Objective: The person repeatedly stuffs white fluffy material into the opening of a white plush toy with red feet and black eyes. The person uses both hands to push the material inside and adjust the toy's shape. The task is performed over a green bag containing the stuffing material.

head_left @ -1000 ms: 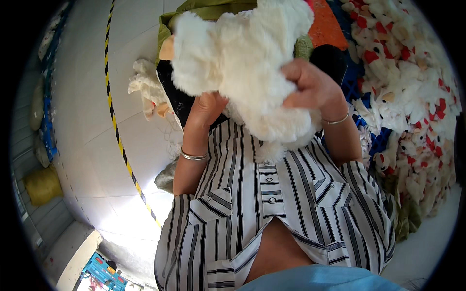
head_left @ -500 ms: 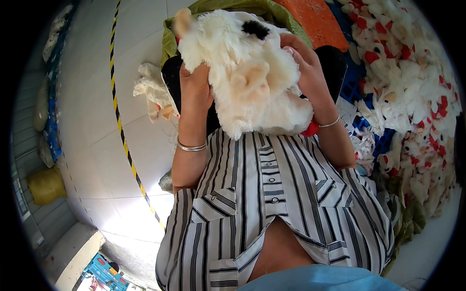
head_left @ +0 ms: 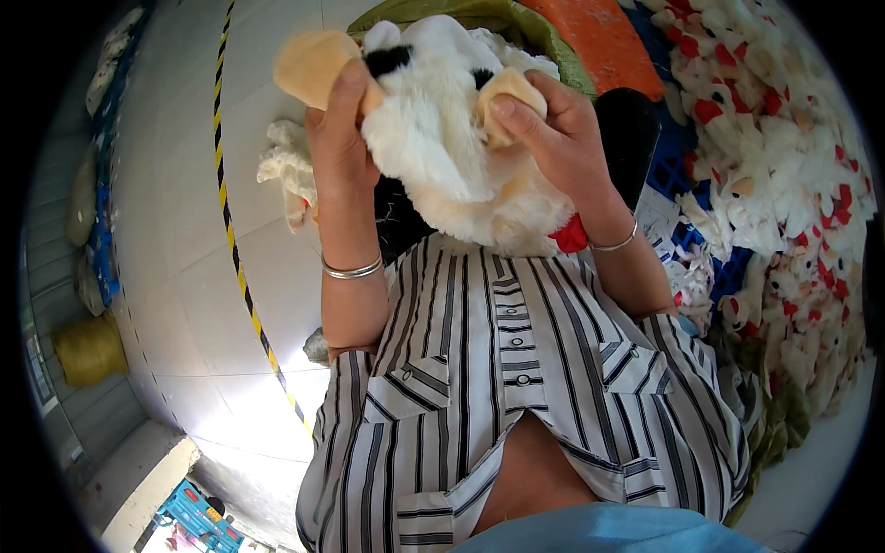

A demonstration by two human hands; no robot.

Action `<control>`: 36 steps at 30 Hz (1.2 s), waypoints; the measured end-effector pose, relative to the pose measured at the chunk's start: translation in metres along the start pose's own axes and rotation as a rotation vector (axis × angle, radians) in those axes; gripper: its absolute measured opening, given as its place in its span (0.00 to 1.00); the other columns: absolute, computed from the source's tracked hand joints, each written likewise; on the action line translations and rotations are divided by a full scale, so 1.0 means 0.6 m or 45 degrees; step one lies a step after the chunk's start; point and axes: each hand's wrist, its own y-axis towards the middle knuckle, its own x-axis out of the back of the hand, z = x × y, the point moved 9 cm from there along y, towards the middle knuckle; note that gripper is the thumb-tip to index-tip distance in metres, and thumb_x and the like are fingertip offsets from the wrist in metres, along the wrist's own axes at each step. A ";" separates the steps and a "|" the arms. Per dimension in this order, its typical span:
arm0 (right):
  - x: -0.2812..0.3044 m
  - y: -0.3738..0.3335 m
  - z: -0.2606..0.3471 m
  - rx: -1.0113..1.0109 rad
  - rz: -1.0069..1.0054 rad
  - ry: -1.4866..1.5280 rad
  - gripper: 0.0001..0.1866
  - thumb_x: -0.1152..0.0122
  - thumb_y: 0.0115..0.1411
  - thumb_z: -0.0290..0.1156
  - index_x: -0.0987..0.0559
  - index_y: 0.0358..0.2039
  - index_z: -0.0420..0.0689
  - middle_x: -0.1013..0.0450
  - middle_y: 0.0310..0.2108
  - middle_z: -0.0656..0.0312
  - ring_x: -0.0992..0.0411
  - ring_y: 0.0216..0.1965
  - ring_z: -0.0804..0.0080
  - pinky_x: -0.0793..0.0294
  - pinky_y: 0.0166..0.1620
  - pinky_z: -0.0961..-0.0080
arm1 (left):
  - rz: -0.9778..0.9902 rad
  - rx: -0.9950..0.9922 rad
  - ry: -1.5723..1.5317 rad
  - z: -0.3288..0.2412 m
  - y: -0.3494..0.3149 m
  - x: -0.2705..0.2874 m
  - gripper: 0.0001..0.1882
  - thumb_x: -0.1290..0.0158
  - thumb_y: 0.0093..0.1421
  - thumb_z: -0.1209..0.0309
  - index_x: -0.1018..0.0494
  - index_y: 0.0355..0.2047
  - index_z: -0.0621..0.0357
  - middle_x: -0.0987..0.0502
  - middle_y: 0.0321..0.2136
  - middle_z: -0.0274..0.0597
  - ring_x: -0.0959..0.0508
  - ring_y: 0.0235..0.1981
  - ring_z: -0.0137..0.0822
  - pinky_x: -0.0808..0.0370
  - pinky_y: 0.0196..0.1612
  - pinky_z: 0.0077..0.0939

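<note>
A limp, fluffy white plush toy skin [head_left: 433,138] with black patches, beige ears and a bit of red hangs between my hands above my lap. My left hand [head_left: 341,129] is closed on a large beige flap at its left, thumb on top. On the right, my right hand [head_left: 558,124] pinches a smaller folded beige ear, the thumb pressed over it. The lower fur rests near my striped shirt, with the red piece [head_left: 570,234] beside my right wrist. My fingers behind the plush are partly hidden.
A large heap of white and red plush pieces [head_left: 774,203] lies at the right, beside a blue plastic crate [head_left: 728,269]. An olive sack [head_left: 544,37] and an orange surface [head_left: 590,41] are beyond my hands. Another plush piece [head_left: 288,161] lies on the floor at left, near black-yellow tape [head_left: 227,203].
The plush has been turned so its black patches and both beige flaps show. My left hand has moved up and left onto one flap; my right thumb now presses the other.
</note>
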 end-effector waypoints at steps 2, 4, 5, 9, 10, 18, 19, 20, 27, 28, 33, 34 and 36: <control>0.008 -0.002 0.005 0.085 0.080 -0.093 0.17 0.37 0.64 0.42 0.18 0.39 0.39 0.24 0.30 0.68 0.31 0.30 0.84 0.32 0.33 0.84 | -0.186 -0.071 0.239 -0.011 0.009 0.032 0.23 0.42 0.63 0.54 0.24 0.46 0.62 0.20 0.35 0.36 0.22 0.34 0.25 0.25 0.33 0.20; 0.132 0.005 -0.014 -0.084 -0.472 -0.137 0.12 0.40 0.64 0.36 0.20 0.41 0.40 0.23 0.33 0.64 0.26 0.34 0.78 0.27 0.39 0.79 | -0.268 -0.169 0.050 -0.068 0.044 0.102 0.17 0.48 0.66 0.59 0.26 0.41 0.62 0.23 0.31 0.35 0.24 0.32 0.29 0.25 0.34 0.24; 0.195 0.011 -0.001 0.111 -0.641 -0.013 0.12 0.40 0.64 0.33 0.21 0.43 0.39 0.22 0.37 0.61 0.25 0.38 0.73 0.26 0.42 0.75 | -0.158 -0.214 -0.108 -0.075 0.056 0.105 0.16 0.49 0.66 0.60 0.27 0.40 0.62 0.23 0.31 0.35 0.23 0.33 0.30 0.25 0.34 0.25; 0.245 0.031 -0.027 0.223 -0.709 0.832 0.12 0.43 0.65 0.28 0.23 0.47 0.37 0.23 0.46 0.56 0.24 0.49 0.65 0.24 0.51 0.67 | -0.055 -0.392 -0.148 -0.111 0.058 0.115 0.14 0.53 0.68 0.62 0.29 0.40 0.62 0.25 0.33 0.38 0.23 0.37 0.34 0.25 0.37 0.30; 0.244 0.038 -0.013 0.268 -0.597 0.864 0.12 0.47 0.69 0.30 0.23 0.47 0.36 0.23 0.46 0.57 0.25 0.50 0.66 0.25 0.53 0.67 | -0.252 -0.403 -0.057 -0.122 0.062 0.107 0.13 0.54 0.68 0.63 0.29 0.41 0.62 0.25 0.35 0.39 0.23 0.39 0.35 0.25 0.39 0.30; 0.140 0.097 0.085 0.374 -0.336 0.902 0.14 0.52 0.70 0.32 0.22 0.45 0.37 0.22 0.41 0.56 0.22 0.41 0.69 0.22 0.43 0.71 | -0.364 -0.307 0.338 -0.076 0.088 0.148 0.22 0.46 0.64 0.69 0.33 0.56 0.66 0.23 0.40 0.41 0.24 0.40 0.29 0.29 0.41 0.22; 0.102 0.110 0.117 0.386 -0.312 0.899 0.13 0.52 0.70 0.32 0.22 0.44 0.37 0.22 0.39 0.57 0.23 0.40 0.71 0.22 0.42 0.72 | -0.351 -0.353 0.478 -0.098 0.065 0.130 0.24 0.45 0.63 0.70 0.36 0.57 0.65 0.23 0.40 0.41 0.24 0.40 0.29 0.28 0.41 0.23; 0.085 0.105 0.129 0.407 -0.319 0.802 0.12 0.51 0.70 0.31 0.22 0.43 0.37 0.22 0.38 0.58 0.23 0.39 0.72 0.23 0.40 0.73 | -0.293 -0.364 0.537 -0.063 0.056 0.103 0.27 0.44 0.62 0.70 0.38 0.59 0.65 0.23 0.41 0.41 0.24 0.40 0.29 0.27 0.42 0.24; -0.140 0.050 0.197 0.552 0.427 -0.066 0.08 0.37 0.60 0.35 0.20 0.32 0.44 0.22 0.27 0.62 0.25 0.26 0.74 0.28 0.32 0.73 | 0.290 -0.387 0.995 0.062 0.008 0.010 0.28 0.39 0.58 0.61 0.32 0.54 0.64 0.25 0.48 0.46 0.25 0.49 0.36 0.28 0.52 0.33; -0.132 0.047 0.200 0.594 0.416 0.021 0.08 0.40 0.63 0.32 0.21 0.34 0.40 0.22 0.31 0.59 0.25 0.30 0.75 0.26 0.35 0.77 | 0.273 -0.387 0.969 0.061 0.013 0.045 0.24 0.43 0.61 0.62 0.30 0.52 0.65 0.24 0.47 0.45 0.24 0.47 0.35 0.27 0.51 0.32; 0.043 0.055 0.172 0.730 -0.034 0.117 0.08 0.41 0.64 0.27 0.20 0.41 0.36 0.21 0.36 0.60 0.24 0.35 0.79 0.24 0.38 0.82 | -0.293 0.132 0.021 0.023 0.002 0.020 0.22 0.53 0.68 0.65 0.30 0.56 0.69 0.22 0.47 0.44 0.20 0.44 0.34 0.22 0.43 0.24; 0.052 0.049 0.164 0.721 -0.059 0.022 0.10 0.44 0.66 0.27 0.21 0.44 0.35 0.22 0.38 0.60 0.25 0.36 0.81 0.26 0.38 0.83 | -0.259 0.148 -0.013 0.025 0.004 0.022 0.22 0.54 0.69 0.65 0.31 0.56 0.69 0.22 0.48 0.44 0.20 0.44 0.34 0.22 0.44 0.24; 0.045 0.047 0.158 0.749 -0.053 -0.151 0.10 0.46 0.67 0.25 0.22 0.44 0.35 0.22 0.39 0.59 0.26 0.38 0.80 0.26 0.40 0.82 | -0.187 0.183 -0.082 0.032 0.008 0.029 0.22 0.55 0.69 0.64 0.31 0.56 0.68 0.22 0.48 0.44 0.20 0.45 0.35 0.22 0.45 0.25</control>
